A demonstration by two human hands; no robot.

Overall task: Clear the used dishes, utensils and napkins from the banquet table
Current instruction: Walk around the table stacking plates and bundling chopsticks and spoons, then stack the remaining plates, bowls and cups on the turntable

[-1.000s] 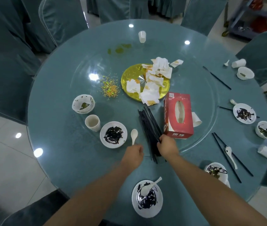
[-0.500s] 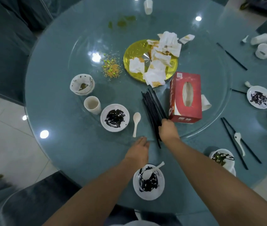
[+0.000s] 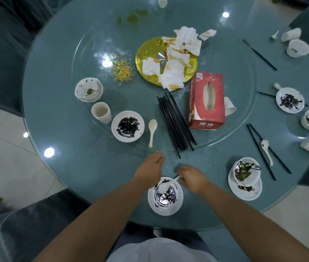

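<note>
A white plate (image 3: 166,207) smeared with dark sauce sits at the near table edge, a white spoon (image 3: 166,185) lying in it. My right hand (image 3: 192,178) pinches the spoon's handle end. Just left of the plate, my left hand (image 3: 150,165) rests flat on the glass with fingers straight. A bundle of black chopsticks (image 3: 175,123) lies on the turntable beyond both hands. A gold plate (image 3: 146,53) holds several stained napkins (image 3: 178,57).
A red tissue box (image 3: 206,103) stands right of the chopsticks. Another sauced plate (image 3: 128,126), a loose spoon (image 3: 152,130), a cup (image 3: 101,112) and stacked bowls (image 3: 88,89) sit left. More bowls, plates, chopsticks and cups ring the right side. Food crumbs (image 3: 122,69) lie on the turntable.
My right hand let go of the chopstick bundle and drew back to the near plate's spoon. My left hand shifted slightly toward me. The camera tilted down.
</note>
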